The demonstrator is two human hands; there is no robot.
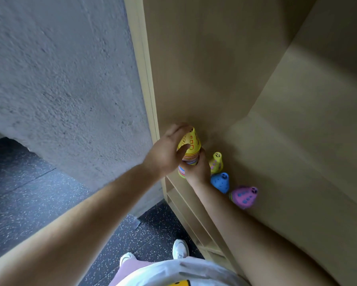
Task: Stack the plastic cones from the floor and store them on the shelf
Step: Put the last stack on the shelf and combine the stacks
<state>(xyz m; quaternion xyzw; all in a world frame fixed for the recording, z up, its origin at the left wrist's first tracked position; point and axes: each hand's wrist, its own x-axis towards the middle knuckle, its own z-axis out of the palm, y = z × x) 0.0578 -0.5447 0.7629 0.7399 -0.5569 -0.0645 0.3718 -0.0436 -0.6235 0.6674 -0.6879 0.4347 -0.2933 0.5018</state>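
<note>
A tall stack of plastic cones (191, 150), yellow on top with many coloured rims below, stands at the left end of the wooden shelf (276, 162). My left hand (167, 153) grips the top of the stack from the left. My right hand (198, 169) wraps around its lower part from the right. Beside the stack on the shelf stand a small yellow cone (215, 163), a blue cone (220, 182) and a purple cone (244, 196), each apart from my hands.
The shelf's left side panel (144, 79) abuts a rough grey wall (60, 79). Lower shelf boards (194, 219) run beneath. Dark speckled floor (39, 203) lies below, with my white shoes (179, 248) near the unit.
</note>
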